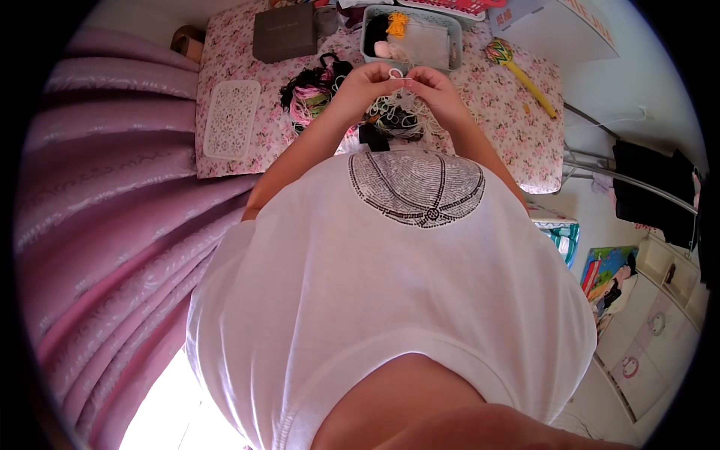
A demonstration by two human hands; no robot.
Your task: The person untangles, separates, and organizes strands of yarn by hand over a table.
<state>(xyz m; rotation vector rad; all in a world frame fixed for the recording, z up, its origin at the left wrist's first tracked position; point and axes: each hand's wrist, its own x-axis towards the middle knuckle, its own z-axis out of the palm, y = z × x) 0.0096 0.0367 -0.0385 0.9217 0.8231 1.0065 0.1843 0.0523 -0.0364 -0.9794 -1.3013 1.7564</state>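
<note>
A white cord (397, 73) is pinched between both hands, and a small loop of it stands up above the fingertips. My left hand (366, 88) has its thumb and forefinger closed on the cord. My right hand (433, 90) pinches it from the other side, with the fingertips of both hands almost touching. Below the hands, loose white strands (424, 118) hang down over a dark tangle of yarn (397, 124). Beside my left forearm lies a heap of black, pink and green yarn (306, 101).
A grey-blue basket (455, 43) with yellow, pink and black yarn stands behind the hands. On the flowered tablecloth (510, 150) are a dark box (285, 34), a white lattice tray (232, 120) and a yellow-handled rattle-like object (529, 82). A pink curtain (112, 172) hangs at left.
</note>
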